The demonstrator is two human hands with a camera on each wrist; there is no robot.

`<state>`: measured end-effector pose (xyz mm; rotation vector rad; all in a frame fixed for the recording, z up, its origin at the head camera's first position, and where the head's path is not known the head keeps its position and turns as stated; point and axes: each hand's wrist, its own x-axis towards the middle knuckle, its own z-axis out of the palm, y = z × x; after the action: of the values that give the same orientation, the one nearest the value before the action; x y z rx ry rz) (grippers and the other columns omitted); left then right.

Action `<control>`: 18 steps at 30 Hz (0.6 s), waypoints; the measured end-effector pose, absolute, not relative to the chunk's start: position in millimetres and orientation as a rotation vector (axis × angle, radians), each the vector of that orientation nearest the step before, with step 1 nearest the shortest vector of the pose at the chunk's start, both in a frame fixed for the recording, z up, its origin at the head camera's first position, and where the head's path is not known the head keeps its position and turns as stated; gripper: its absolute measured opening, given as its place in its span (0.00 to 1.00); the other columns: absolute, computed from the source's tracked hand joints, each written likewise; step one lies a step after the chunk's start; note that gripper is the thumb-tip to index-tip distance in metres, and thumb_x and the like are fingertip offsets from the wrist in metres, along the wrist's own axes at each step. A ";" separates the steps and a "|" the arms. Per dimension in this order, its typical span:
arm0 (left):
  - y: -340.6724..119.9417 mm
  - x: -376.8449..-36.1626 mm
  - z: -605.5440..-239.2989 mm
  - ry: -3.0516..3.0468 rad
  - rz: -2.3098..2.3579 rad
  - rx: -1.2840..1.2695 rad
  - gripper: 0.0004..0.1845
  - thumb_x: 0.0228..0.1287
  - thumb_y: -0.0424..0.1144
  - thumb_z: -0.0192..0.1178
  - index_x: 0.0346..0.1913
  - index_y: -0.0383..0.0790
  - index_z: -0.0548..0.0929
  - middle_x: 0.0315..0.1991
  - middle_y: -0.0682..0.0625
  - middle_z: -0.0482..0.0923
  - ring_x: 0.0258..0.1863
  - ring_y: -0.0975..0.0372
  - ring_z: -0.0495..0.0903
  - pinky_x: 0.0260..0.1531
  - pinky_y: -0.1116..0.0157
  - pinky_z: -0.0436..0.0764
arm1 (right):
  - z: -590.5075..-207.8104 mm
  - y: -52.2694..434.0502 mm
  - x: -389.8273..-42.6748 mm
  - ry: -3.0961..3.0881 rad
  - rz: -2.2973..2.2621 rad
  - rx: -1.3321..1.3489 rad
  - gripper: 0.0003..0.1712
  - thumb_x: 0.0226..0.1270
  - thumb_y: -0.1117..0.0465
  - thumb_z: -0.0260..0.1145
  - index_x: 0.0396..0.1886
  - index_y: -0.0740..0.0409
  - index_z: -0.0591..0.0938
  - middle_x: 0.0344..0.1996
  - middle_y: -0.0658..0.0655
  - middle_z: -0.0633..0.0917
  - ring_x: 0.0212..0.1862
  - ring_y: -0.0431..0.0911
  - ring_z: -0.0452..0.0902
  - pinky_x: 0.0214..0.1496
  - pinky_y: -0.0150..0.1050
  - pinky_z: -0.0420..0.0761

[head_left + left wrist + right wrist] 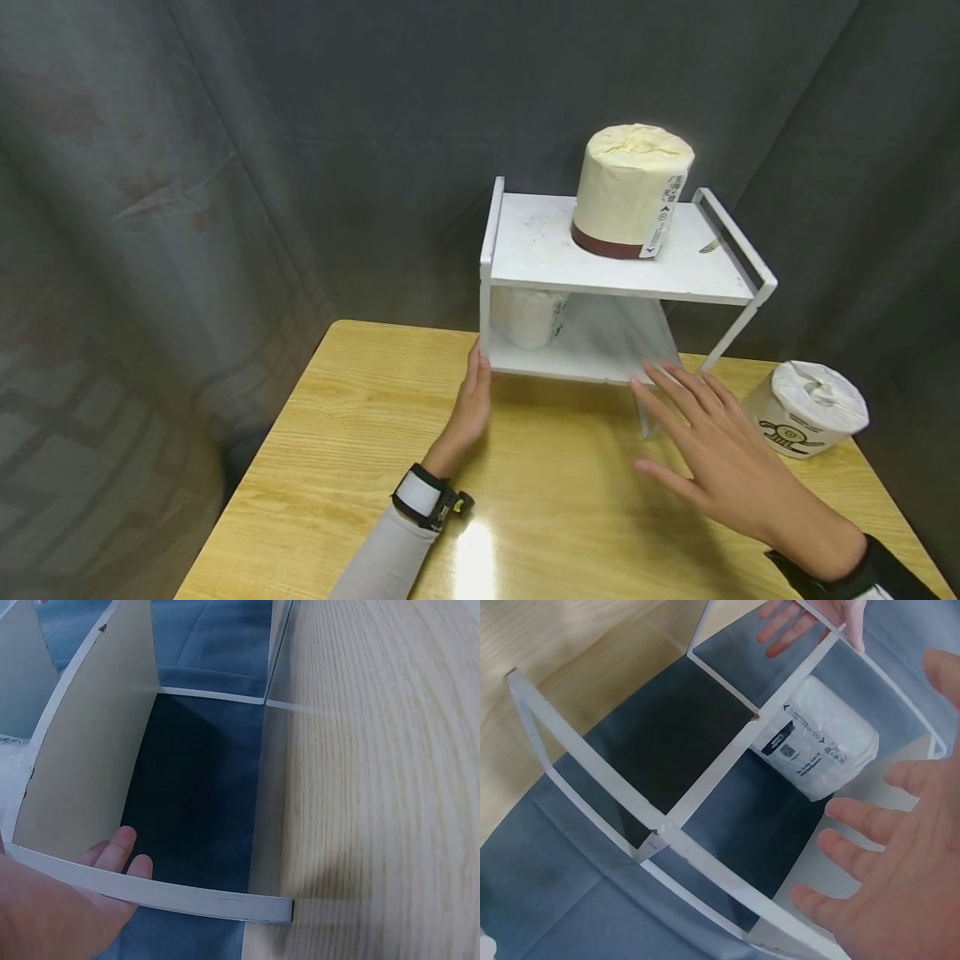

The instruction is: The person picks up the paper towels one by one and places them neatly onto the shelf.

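A small white two-tier shelf (532, 237) stands on the wooden table. My left hand (472, 396) holds its left side post, and its fingertips show past the white bar in the left wrist view. Spread open, my right hand (720, 458) hovers in front of the shelf's lower right part with nothing in it. A wrapped toilet paper roll (630, 192) with a brown band stands upright on the top board. Another wrapped toilet paper roll (528, 318) sits at the left end of the lower board, partly hidden by the upper board; its printed side shows in the right wrist view.
To the right of the shelf, a third wrapped toilet paper roll (813, 408) with a printed drawing stands on the table (345, 433) near its right edge. Grey curtains (360, 167) hang behind the table and along its left side.
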<state>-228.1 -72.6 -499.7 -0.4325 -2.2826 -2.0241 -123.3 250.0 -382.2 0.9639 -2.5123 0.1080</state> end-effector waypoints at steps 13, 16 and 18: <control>-72.7 -227.5 -500.9 -2.251 -2.056 -0.454 0.31 0.89 0.57 0.25 0.87 0.57 0.40 0.86 0.48 0.48 0.80 0.51 0.59 0.77 0.43 0.64 | -386.6 273.4 -106.3 -2.541 0.124 0.890 0.52 0.73 0.25 0.58 0.83 0.52 0.66 0.77 0.63 0.70 0.76 0.64 0.62 0.87 0.49 0.37; -72.3 -227.4 -499.2 -2.235 -2.064 -0.465 0.31 0.90 0.55 0.25 0.87 0.56 0.40 0.86 0.48 0.48 0.80 0.51 0.59 0.77 0.40 0.63 | -387.5 279.7 -102.7 -2.549 0.111 0.875 0.53 0.72 0.25 0.60 0.84 0.52 0.64 0.77 0.64 0.70 0.75 0.64 0.63 0.87 0.50 0.37; -72.1 -227.4 -498.5 -2.232 -2.067 -0.467 0.31 0.89 0.56 0.25 0.87 0.56 0.40 0.86 0.48 0.48 0.80 0.51 0.59 0.77 0.39 0.63 | -387.9 283.6 -100.5 -2.565 0.097 0.859 0.54 0.70 0.25 0.61 0.85 0.51 0.63 0.77 0.64 0.70 0.76 0.63 0.62 0.87 0.50 0.36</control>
<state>-227.4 -72.1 -498.5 -0.4671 -2.2322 -2.0668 -100.5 283.6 -387.9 0.8587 -2.5651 0.0971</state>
